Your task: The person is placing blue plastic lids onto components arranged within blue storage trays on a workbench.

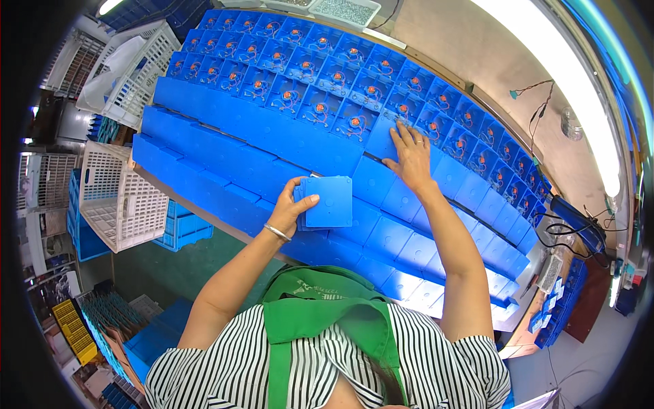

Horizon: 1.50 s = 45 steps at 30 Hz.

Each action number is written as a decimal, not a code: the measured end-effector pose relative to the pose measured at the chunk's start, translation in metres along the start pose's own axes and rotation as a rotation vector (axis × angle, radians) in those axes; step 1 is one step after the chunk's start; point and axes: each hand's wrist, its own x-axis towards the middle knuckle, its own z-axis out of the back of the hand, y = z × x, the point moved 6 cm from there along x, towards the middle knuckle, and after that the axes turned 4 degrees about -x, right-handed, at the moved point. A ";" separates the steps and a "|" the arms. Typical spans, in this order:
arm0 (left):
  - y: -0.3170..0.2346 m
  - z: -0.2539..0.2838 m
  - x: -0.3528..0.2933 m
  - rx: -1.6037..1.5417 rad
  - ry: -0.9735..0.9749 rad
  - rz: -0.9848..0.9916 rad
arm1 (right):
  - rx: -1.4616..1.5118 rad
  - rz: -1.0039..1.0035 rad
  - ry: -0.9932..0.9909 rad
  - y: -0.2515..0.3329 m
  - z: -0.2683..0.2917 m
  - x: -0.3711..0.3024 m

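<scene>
My left hand [286, 210] grips a small stack of square blue plastic covers [330, 202], thumb on top, above the nearer rows. Further away and to the right, my right hand [412, 158] has its fingers stretched out, their tips touching a flat blue cover [380, 138] at the edge of the uncovered rows. Beyond it stand several rows of open blue boxes [321, 113], each with a small orange part and thin wires inside. On the near side, the rows are topped with flat blue covers [252, 133].
White plastic crates [112, 198] stand at the left, with a blue crate [182, 228] beside them. A tray of small metal parts [345, 11] sits at the far edge. At the right lie a dark blue tool with black cables [579, 223] and loose wires [538, 102].
</scene>
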 end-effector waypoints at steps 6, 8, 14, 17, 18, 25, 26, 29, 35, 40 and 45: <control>-0.007 -0.003 -0.002 -0.090 0.073 0.054 | 0.101 0.003 0.064 0.001 0.007 0.005; -0.010 -0.003 -0.002 -0.183 0.090 0.089 | 0.086 -0.033 0.042 0.008 0.015 0.003; -0.026 0.022 0.009 -0.010 0.038 -0.010 | 0.310 0.185 -0.174 0.070 0.067 0.010; -0.035 0.020 0.009 -0.042 0.092 0.012 | 0.211 -0.128 -0.227 0.010 0.032 0.014; -0.038 0.024 0.007 -0.045 0.086 0.026 | 0.202 -0.136 -0.227 0.004 0.030 0.018; -0.037 0.043 0.001 -0.006 0.114 0.070 | 0.068 -0.479 0.190 -0.013 -0.011 0.023; -0.039 0.044 0.001 -0.001 0.115 0.074 | 0.100 -0.478 0.170 -0.019 -0.013 0.023; -0.043 0.046 0.000 0.010 0.116 0.069 | 0.136 -0.485 0.165 -0.021 -0.017 0.023; -0.047 0.043 0.004 -0.015 0.073 0.030 | 0.129 -0.391 0.029 0.011 0.008 0.036; -0.056 0.046 0.019 0.043 -0.011 -0.059 | 0.691 0.400 0.111 0.141 0.075 0.030; -0.063 0.043 0.024 -0.025 -0.033 -0.052 | 0.495 0.411 0.178 0.153 0.070 0.015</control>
